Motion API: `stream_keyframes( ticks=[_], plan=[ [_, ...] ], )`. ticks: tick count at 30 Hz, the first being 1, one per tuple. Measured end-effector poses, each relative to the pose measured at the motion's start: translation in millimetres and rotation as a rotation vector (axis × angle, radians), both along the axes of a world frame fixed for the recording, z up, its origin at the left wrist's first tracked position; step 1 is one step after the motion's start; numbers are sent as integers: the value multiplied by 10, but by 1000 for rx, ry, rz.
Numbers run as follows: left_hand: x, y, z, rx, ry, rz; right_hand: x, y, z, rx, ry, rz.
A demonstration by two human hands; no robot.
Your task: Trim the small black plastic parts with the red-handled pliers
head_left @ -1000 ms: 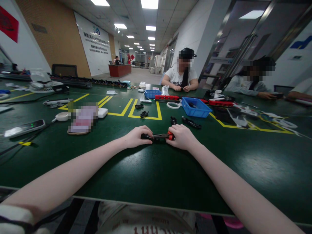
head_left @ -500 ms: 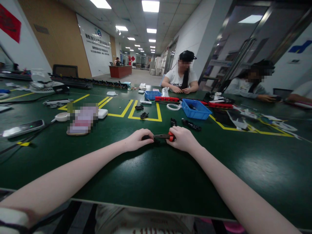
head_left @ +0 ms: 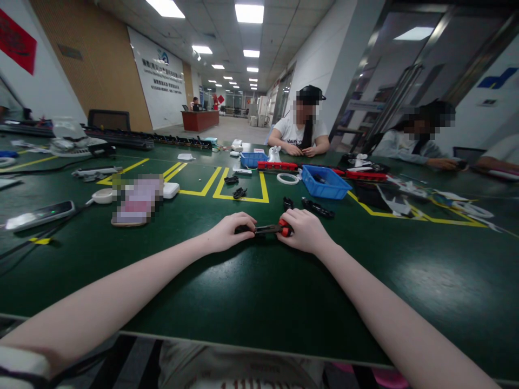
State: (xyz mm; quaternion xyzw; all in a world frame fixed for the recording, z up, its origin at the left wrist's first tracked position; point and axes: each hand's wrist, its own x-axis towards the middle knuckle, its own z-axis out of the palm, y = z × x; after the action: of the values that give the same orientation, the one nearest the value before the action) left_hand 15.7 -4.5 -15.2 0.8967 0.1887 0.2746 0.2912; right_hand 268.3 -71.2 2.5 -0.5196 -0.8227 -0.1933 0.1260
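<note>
Dipping slightly at the nose, pliers (head_left: 267,229) wrapped in my right grip (head_left: 302,229) reach my left grip (head_left: 230,232), which pinches a dark part (head_left: 242,229) over the counter (head_left: 251,302); apparently working it, I next need steadiness.

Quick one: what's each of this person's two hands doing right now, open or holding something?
Left hand: closed on a small black part, mostly hidden.
Right hand: closed around red-handled pliers, tips toward the left hand.

Beyond the far edge of the green bench (head_left: 284,297) stands a boxy reddish-brown desk (head_left: 200,120); toward this edge lies a white ring (head_left: 288,182).
</note>
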Motion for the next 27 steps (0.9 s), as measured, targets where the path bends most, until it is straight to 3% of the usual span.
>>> stream_keyframes(
  ticks=[21,27],
  plan=[
    [1,-32,-4,58,5,-46,-85,-26,25,-27,-27,28],
    [0,-44,21,-46,3,8,-85,-38,37,-15,3,10]
  ],
)
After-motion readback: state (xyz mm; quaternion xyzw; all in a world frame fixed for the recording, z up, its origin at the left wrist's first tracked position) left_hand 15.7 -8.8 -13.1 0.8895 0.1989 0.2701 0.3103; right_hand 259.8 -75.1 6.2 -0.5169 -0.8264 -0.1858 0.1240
